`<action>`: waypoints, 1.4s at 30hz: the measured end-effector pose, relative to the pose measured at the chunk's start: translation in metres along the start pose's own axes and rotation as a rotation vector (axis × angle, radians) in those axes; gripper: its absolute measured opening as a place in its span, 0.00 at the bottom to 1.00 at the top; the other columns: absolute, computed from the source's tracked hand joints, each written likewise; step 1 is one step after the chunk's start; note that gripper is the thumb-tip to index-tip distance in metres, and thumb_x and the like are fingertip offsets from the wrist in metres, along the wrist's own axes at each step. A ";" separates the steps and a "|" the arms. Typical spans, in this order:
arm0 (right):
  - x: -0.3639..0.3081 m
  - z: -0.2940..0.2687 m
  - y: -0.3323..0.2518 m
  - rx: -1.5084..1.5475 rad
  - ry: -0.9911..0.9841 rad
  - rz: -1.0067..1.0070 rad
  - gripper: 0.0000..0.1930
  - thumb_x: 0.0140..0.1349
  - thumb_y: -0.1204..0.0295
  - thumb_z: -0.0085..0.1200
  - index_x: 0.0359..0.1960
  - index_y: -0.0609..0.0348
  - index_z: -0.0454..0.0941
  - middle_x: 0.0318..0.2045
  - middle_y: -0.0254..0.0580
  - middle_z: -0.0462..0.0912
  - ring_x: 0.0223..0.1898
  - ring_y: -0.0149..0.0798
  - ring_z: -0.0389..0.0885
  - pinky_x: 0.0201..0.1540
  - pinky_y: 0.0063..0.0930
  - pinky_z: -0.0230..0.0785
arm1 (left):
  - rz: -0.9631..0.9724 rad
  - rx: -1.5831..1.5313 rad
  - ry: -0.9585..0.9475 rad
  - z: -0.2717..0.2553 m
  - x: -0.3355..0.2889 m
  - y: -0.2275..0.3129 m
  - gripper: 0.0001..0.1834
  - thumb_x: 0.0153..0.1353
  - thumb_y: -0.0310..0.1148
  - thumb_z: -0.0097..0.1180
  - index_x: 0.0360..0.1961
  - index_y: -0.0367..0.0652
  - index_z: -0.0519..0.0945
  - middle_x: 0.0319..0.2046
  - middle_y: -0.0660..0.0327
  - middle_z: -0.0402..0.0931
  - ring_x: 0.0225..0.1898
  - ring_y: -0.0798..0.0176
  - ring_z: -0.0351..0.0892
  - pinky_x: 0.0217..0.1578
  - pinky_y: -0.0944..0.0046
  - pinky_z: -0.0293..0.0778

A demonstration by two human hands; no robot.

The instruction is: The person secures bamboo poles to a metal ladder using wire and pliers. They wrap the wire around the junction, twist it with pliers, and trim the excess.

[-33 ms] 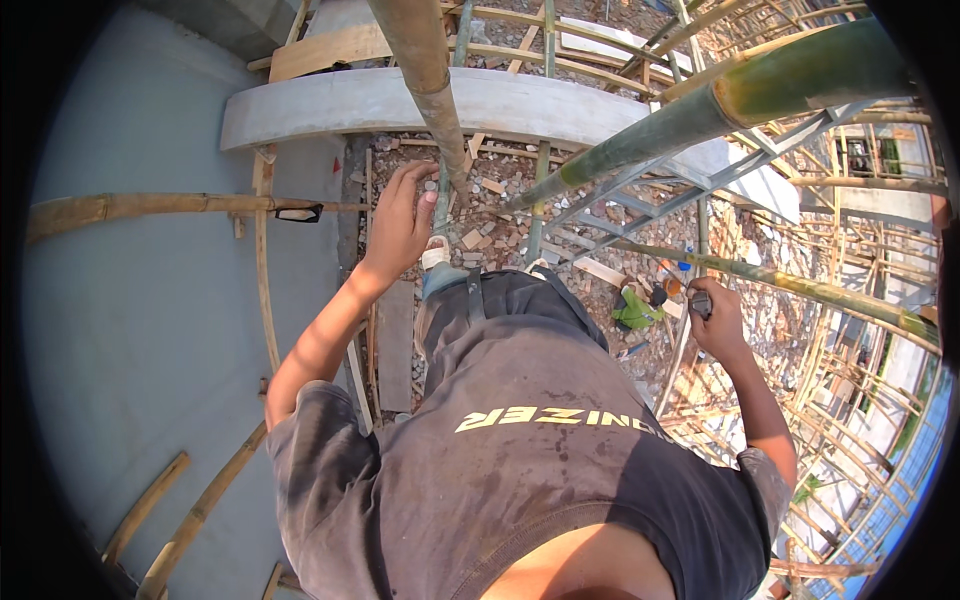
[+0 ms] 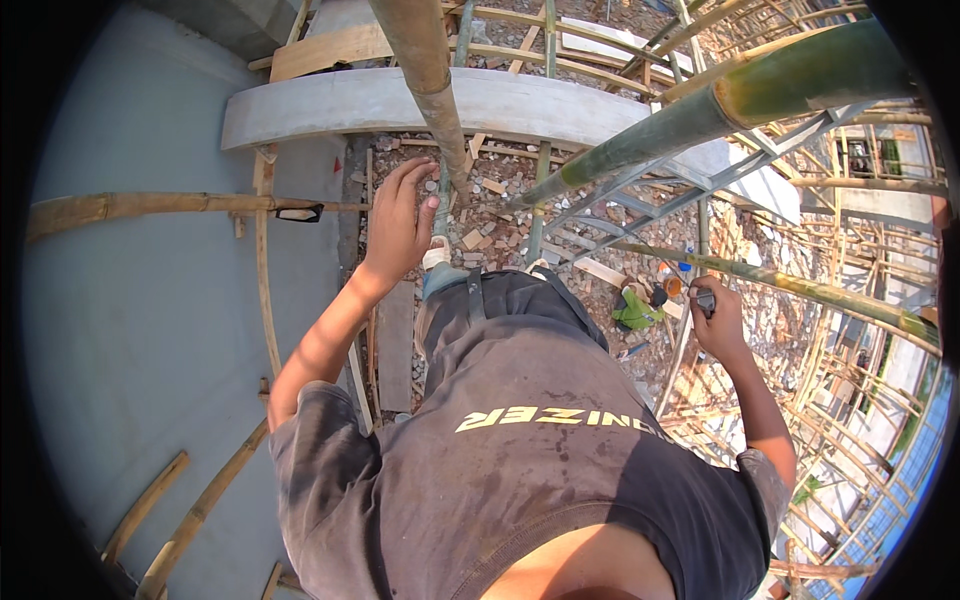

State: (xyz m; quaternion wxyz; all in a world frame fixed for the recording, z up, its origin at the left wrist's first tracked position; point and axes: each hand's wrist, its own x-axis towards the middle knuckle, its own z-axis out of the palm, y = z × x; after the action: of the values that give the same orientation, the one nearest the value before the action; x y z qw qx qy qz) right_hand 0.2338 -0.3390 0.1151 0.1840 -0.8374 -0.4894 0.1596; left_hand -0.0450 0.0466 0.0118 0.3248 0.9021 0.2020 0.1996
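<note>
My left hand (image 2: 398, 225) is raised in front of me, its fingers loosely stretched and the thumb apart, with nothing in it. It is nearest to an upright brown bamboo pole (image 2: 432, 95), and I see a gap between them. Out to the right, my right hand (image 2: 722, 325) is closed around a small dark grey object (image 2: 706, 302). One rounded end of this object shows beside the thumb; my fingers cover the rest, so its kind is unclear. A long green bamboo pole (image 2: 790, 275) passes just beyond this hand.
A smooth grey wall (image 2: 150, 330) rises on the left, with dark-framed glasses (image 2: 299, 213) by a bamboo pole. A thick green bamboo pole (image 2: 650, 140) slants overhead beside a metal ladder (image 2: 690, 185). Far below, a person in green (image 2: 636, 310) is on rubble (image 2: 490, 215). Bamboo scaffolding (image 2: 850, 420) fills the right.
The dark object in my right hand has turned slightly and shifted a little to the right. My left hand has moved only slightly.
</note>
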 end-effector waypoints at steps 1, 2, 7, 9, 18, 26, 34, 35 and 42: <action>0.001 0.000 0.005 0.067 -0.038 0.091 0.07 0.58 0.81 0.54 0.39 0.63 0.77 0.25 0.45 0.81 0.24 0.43 0.78 0.29 0.34 0.67 | 0.113 0.178 0.132 -0.002 -0.001 0.006 0.27 0.66 0.40 0.56 0.62 0.37 0.71 0.58 0.48 0.72 0.59 0.47 0.71 0.59 0.49 0.65; 0.003 0.000 0.009 0.135 -0.077 0.182 0.05 0.61 0.79 0.53 0.38 0.63 0.77 0.24 0.43 0.80 0.23 0.39 0.77 0.29 0.34 0.67 | 0.148 0.178 0.098 0.003 -0.004 0.005 0.31 0.60 0.38 0.61 0.64 0.40 0.70 0.63 0.53 0.67 0.65 0.49 0.66 0.64 0.46 0.60; 0.005 -0.003 0.004 0.607 -0.202 0.520 0.07 0.71 0.69 0.50 0.37 0.61 0.73 0.20 0.30 0.69 0.19 0.26 0.63 0.24 0.26 0.57 | 0.397 0.450 0.189 0.033 -0.027 0.012 0.32 0.61 0.39 0.62 0.65 0.42 0.69 0.64 0.56 0.67 0.70 0.50 0.61 0.70 0.43 0.53; 0.010 -0.010 -0.012 0.911 -0.278 0.683 0.11 0.73 0.65 0.49 0.35 0.57 0.70 0.18 0.23 0.60 0.19 0.22 0.56 0.22 0.21 0.50 | 0.453 0.451 0.232 0.038 -0.021 0.012 0.32 0.60 0.38 0.62 0.65 0.43 0.70 0.64 0.57 0.67 0.70 0.51 0.61 0.72 0.41 0.49; 0.000 -0.020 -0.006 1.304 -0.653 0.844 0.07 0.69 0.71 0.53 0.38 0.59 0.70 0.18 0.26 0.58 0.18 0.24 0.56 0.21 0.23 0.51 | 0.565 0.548 0.126 -0.012 0.033 -0.002 0.11 0.62 0.38 0.57 0.42 0.46 0.78 0.33 0.61 0.74 0.35 0.55 0.77 0.45 0.44 0.70; 0.018 -0.045 -0.015 -0.105 0.001 -0.353 0.11 0.46 0.80 0.61 0.33 0.61 0.77 0.20 0.40 0.74 0.23 0.45 0.74 0.27 0.38 0.65 | 0.113 -0.139 -0.717 -0.020 0.016 0.014 0.24 0.76 0.46 0.42 0.28 0.37 0.72 0.20 0.45 0.69 0.24 0.39 0.73 0.31 0.42 0.69; 0.016 -0.079 0.002 -0.552 0.154 -0.755 0.15 0.34 0.78 0.61 0.28 0.63 0.75 0.17 0.33 0.64 0.19 0.37 0.65 0.24 0.32 0.56 | -1.106 -1.875 -1.473 -0.011 -0.030 0.036 0.28 0.77 0.57 0.32 0.22 0.52 0.61 0.18 0.75 0.48 0.15 0.81 0.41 0.12 0.75 0.39; 0.015 -0.081 0.005 -0.525 0.152 -0.741 0.15 0.34 0.79 0.61 0.29 0.63 0.75 0.17 0.33 0.64 0.19 0.37 0.65 0.23 0.32 0.56 | -1.094 -2.123 -1.578 -0.006 -0.040 0.039 0.27 0.77 0.57 0.32 0.23 0.52 0.62 0.19 0.75 0.48 0.15 0.81 0.40 0.12 0.76 0.40; 0.007 -0.066 0.023 -0.313 0.052 -0.490 0.13 0.39 0.80 0.61 0.30 0.59 0.75 0.19 0.39 0.72 0.21 0.44 0.74 0.25 0.37 0.63 | -0.631 -1.332 -1.288 -0.006 -0.012 0.024 0.46 0.71 0.69 0.22 0.48 0.35 0.79 0.24 0.68 0.68 0.26 0.72 0.63 0.32 0.71 0.66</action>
State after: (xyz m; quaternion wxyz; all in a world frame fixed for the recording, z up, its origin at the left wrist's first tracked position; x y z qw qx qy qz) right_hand 0.2841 -0.3531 0.1616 0.0980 -0.7162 -0.6908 0.0114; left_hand -0.0523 0.0267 0.0292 0.8545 0.3750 0.0640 -0.3538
